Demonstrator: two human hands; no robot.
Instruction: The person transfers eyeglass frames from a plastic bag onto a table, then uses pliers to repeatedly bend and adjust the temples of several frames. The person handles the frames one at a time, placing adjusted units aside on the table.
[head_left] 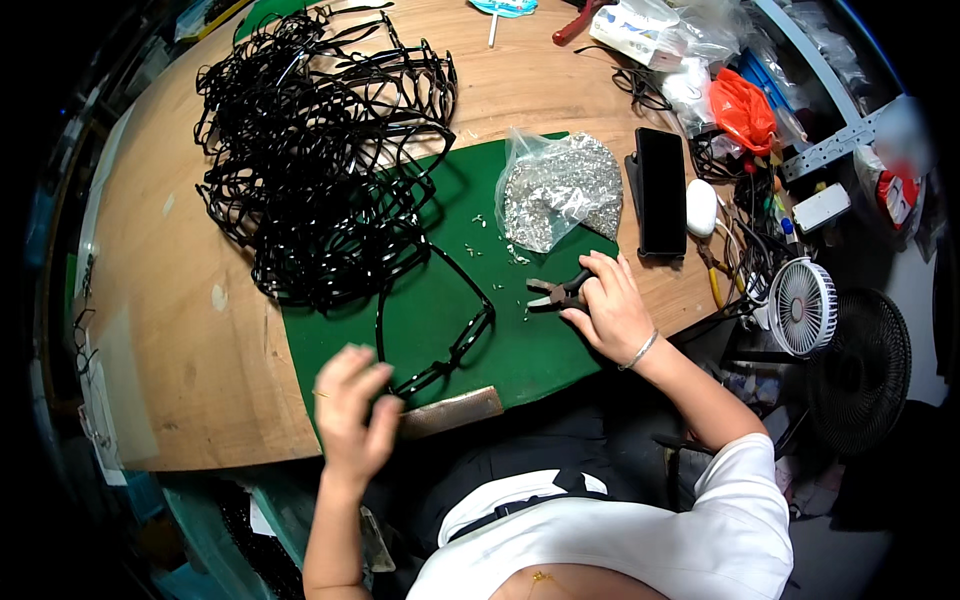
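My right hand (612,308) is closed around a pair of pliers (545,294), whose jaws point left over the green mat (540,370). Fingers loosely apart, my left hand (352,412) hovers at the mat's front left edge, slightly blurred, with nothing visible in it. Just right of it lies a black glasses frame (462,345), its temples reaching back toward a large heap of black glasses frames (320,200). Beyond the pliers, a clear plastic bag (545,200) holds many tiny silvery pieces. Several loose bits (475,250) are scattered on the mat.
A black phone (660,195) on a stand and a white oval case (701,207) are right of the bag. Tangled cables, an orange plastic bag (742,108) and a small white fan (802,308) crowd the right side. A flat strip (450,412) lies along the mat's front edge.
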